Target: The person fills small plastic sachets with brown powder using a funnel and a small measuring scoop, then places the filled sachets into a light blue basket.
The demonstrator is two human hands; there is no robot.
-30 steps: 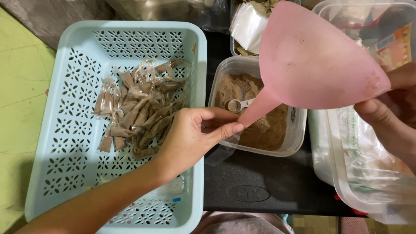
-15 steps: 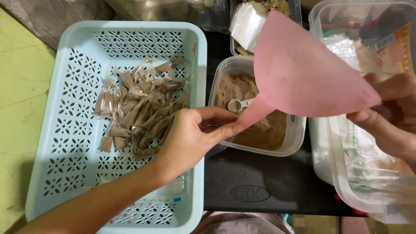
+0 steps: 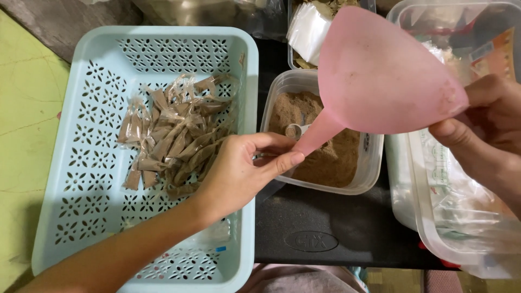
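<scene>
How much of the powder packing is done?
Done: a pile of filled packets lies in the blue basket. In hand: the right hand holds the pink funnel; the left hand pinches at its spout. Left: much brown powder fills its tub.

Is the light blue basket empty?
No, the light blue basket holds a pile of small clear packets of brown powder near its middle.
</scene>
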